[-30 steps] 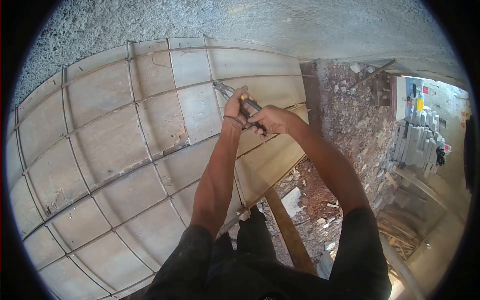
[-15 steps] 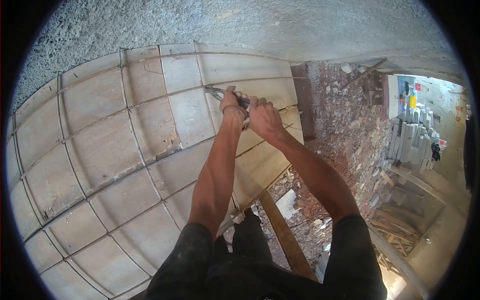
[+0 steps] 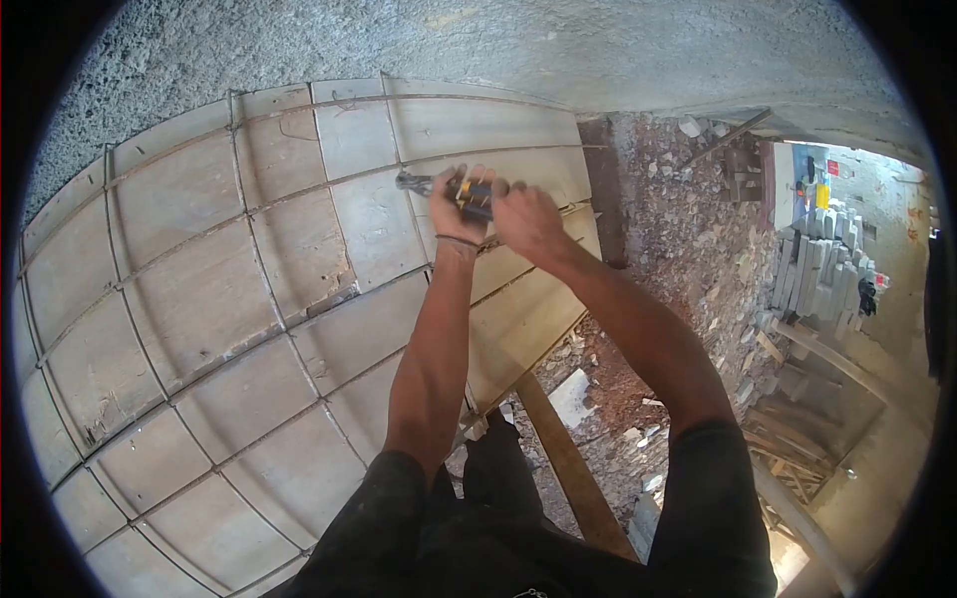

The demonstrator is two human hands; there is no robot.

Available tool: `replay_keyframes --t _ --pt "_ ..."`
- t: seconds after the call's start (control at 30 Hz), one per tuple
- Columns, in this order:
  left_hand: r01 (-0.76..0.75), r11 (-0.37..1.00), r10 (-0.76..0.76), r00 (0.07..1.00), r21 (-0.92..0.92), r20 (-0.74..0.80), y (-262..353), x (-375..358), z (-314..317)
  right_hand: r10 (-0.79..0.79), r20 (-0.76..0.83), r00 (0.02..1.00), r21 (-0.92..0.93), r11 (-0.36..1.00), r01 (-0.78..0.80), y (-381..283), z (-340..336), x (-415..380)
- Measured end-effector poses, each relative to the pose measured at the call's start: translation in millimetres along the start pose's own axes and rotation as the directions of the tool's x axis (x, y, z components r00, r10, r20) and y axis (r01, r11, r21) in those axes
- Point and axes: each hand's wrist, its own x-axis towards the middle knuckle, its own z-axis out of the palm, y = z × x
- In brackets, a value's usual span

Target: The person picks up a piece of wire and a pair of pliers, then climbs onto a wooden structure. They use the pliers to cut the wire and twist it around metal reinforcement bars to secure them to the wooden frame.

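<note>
My left hand (image 3: 460, 207) is wrapped round the dark and yellow handles of some pliers (image 3: 419, 183), just beyond the wrist with a dark band. The metal jaws point left and lie at a crossing of thin rods (image 3: 289, 198) over pale panels (image 3: 379, 221). My right hand (image 3: 528, 221) is closed at the right end of the handles, its fingers curled over them. Motion blurs both the tool and the fingers, so whether the jaws grip anything cannot be made out.
A rough grey wall (image 3: 478, 45) borders the panels at the top. Rubble (image 3: 688, 229) covers the ground at right. A wooden plank (image 3: 573, 463) leans near my legs. Stacked pale blocks (image 3: 822, 274) and scrap wood (image 3: 788, 439) lie further right.
The pliers have turned in my hands, and their yellow-marked handles now show. My left hand has rolled and shifted slightly left; my right hand has moved a little up.
</note>
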Motion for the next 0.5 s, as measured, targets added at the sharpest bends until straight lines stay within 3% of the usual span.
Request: replay_keyframes --t 0.07,0.1,0.17,0.2,0.23,0.27,0.3,0.33,0.37,0.4,0.43,0.5 --pt "-0.054 0.998 0.053 0.998 0.042 0.016 -2 -8 5 -0.1 -0.236 0.967 -0.26 0.965 0.037 3 -1 0" --pt "-0.058 0.997 0.058 0.998 0.049 0.016 -6 -14 4 -0.1 -0.239 0.966 -0.253 0.967 0.038 0 -7 -7" --pt "-0.142 0.967 0.166 0.981 0.213 -0.099 -9 -24 1 -0.049 -0.022 0.999 -0.001 0.999 0.049 -6 -16 -32" --pt "-0.174 0.93 0.197 0.98 0.323 -0.039 -8 -31 -12 -0.056 -0.023 0.998 -0.004 0.998 0.056 -4 -11 -46" --pt "-0.18 0.93 0.202 0.979 0.321 -0.035 -8 -45 -16 -0.027 0.055 0.998 0.239 0.971 0.014 1 0 -61" --pt "-0.233 0.881 0.274 0.961 0.412 -0.043 -8 -64 -19 -0.018 0.139 0.99 0.468 0.882 -0.05 3 8 -76" --pt "-0.279 0.819 0.348 0.937 0.501 -0.046 -8 -84 -24 0.023 0.335 0.942 0.63 0.738 -0.242 -1 2 -91" --pt "-0.384 0.732 0.425 0.903 0.563 0.063 -9 -105 -31 0.008 0.523 0.852 0.712 0.545 -0.442 -7 -3 -106" --pt "-0.484 0.628 0.486 0.856 0.609 0.179 -9 -125 -37 0.0 0.523 0.853 0.718 0.539 -0.44 -14 6 -122" --pt "-0.485 0.62 0.489 0.854 0.617 0.18 -7 -143 -42 -0.038 0.282 0.959 0.763 0.614 -0.2 -21 17 -139" --pt "-0.508 0.56 0.533 0.826 0.654 0.185 -3 -161 -47 -0.096 0.027 0.995 0.741 0.67 0.045 -26 27 -153" --pt "-0.528 0.485 0.573 0.794 0.697 0.203 9 -191 -61 -0.176 0.081 0.981 0.755 0.654 0.055 -43 0 -170"
